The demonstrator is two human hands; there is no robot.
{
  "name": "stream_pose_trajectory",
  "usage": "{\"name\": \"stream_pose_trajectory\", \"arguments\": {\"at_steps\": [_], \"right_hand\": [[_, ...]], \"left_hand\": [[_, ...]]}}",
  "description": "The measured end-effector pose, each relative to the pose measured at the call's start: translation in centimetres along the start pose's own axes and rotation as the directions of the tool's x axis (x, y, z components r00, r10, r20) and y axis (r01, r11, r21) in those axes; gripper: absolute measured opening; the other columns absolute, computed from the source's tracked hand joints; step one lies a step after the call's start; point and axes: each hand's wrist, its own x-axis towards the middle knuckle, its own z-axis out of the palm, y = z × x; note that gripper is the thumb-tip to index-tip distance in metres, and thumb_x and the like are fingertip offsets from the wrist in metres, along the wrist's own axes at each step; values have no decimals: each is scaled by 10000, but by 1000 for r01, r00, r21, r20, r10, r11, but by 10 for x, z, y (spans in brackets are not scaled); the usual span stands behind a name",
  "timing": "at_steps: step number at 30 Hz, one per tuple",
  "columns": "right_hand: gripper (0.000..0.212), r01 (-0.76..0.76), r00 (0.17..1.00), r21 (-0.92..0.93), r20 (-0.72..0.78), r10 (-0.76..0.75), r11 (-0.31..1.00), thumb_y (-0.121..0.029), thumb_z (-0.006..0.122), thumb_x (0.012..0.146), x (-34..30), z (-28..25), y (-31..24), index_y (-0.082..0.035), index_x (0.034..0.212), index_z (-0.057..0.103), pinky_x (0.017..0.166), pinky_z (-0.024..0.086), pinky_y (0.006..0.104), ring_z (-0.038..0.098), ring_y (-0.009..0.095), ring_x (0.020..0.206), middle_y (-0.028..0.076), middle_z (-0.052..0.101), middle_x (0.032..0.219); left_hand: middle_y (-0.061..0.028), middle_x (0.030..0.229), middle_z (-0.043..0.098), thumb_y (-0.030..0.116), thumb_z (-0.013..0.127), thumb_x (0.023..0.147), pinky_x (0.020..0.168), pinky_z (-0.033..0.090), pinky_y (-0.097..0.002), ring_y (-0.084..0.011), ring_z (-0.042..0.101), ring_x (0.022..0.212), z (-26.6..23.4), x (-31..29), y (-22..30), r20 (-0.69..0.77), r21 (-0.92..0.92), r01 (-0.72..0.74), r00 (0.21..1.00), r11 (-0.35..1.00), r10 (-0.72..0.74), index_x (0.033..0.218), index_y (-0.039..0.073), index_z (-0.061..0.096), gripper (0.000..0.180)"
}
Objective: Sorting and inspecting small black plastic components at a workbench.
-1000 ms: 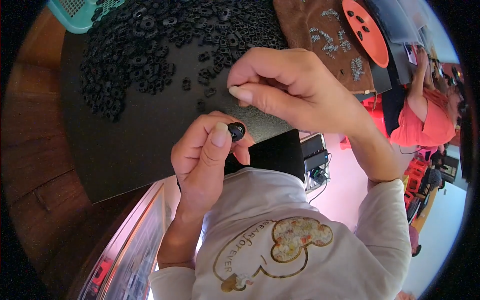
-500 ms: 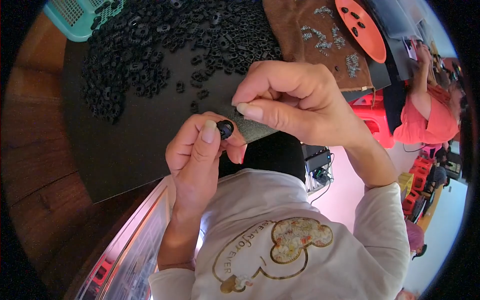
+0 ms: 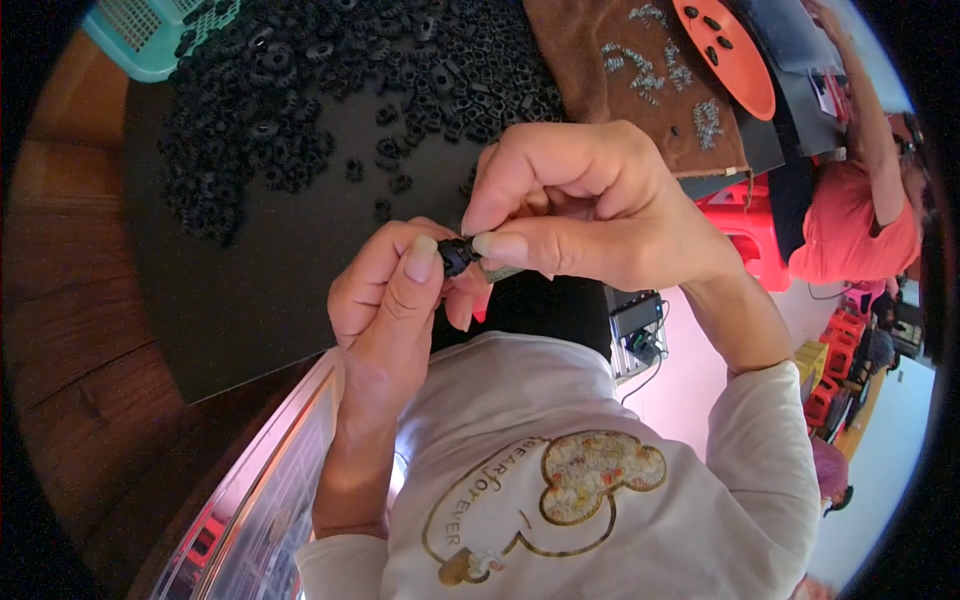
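Between the thumb and fingers of my left hand (image 3: pixel 380 295) is a small black plastic cord lock (image 3: pixel 456 258), held just past the front edge of the dark table board (image 3: pixel 270 330). My right hand (image 3: pixel 590 205) is closed in a pinch, with thumb and index fingertips against the cord lock's right end. What those fingertips hold is mostly hidden; only a dark bit shows between them. A few loose black pieces (image 3: pixel 388 150) lie beyond my left hand, in front of a large heap of similar black parts (image 3: pixel 300 80).
Small metal springs (image 3: pixel 707 124) lie in clusters on a brown cloth (image 3: pixel 575 60) at the far right. An orange plate (image 3: pixel 745 85) there holds several black pieces. A green basket (image 3: pixel 150 60) stands far left. A person in a red top (image 3: pixel 855 235) is at the right, near red stools (image 3: pixel 745 225).
My right fingertips have come down to the cord lock and touch its end. My left hand has turned the cord lock slightly. The person at the right has stretched an arm farther out.
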Motion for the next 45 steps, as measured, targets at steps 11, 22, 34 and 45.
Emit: {"name": "stream_pose_trajectory", "arguments": {"at_steps": [11, 22, 34, 45], "right_hand": [[15, -12, 1000, 95, -14, 13, 995, 10, 608, 897, 1, 5, 8, 12, 884, 602, 543, 417, 195, 527, 24, 637, 8, 620, 746], [44, 48, 998, 14, -36, -47, 999, 39, 598, 858, -5, 9, 11, 4, 834, 584, 444, 399, 218, 517, 52, 512, 18, 606, 658], [41, -108, 993, 52, -46, 110, 993, 33, 599, 862, -6, 12, 2, -3, 862, 578, 482, 412, 216, 536, 51, 568, 36, 620, 705], [114, -247, 966, -51, -86, 242, 968, -87, 615, 924, -6, 3, 0, 17, 881, 594, 515, 443, 248, 554, 72, 585, 27, 634, 711]], "left_hand": [[-34, 779, 597, 217, 469, 1019, 532, 361, -196, -50, 460, 610, -2, -1, 3, -48, 55, 31, 998, 998, -28, 899, 13, 587, 265], [1, 764, 558, 183, 510, 1004, 518, 330, -176, -23, 426, 606, 3, -4, -1, -77, 178, -16, 997, 984, 30, 875, 22, 586, 219], [1, 767, 549, 156, 508, 1005, 528, 339, -184, -26, 416, 610, 5, -5, -1, -90, 230, -47, 993, 972, 70, 874, 12, 571, 205], [-12, 750, 583, 142, 528, 994, 582, 394, -187, -36, 470, 637, 1, -2, -3, 29, 258, -25, 999, 966, 18, 928, -6, 605, 179]]}}
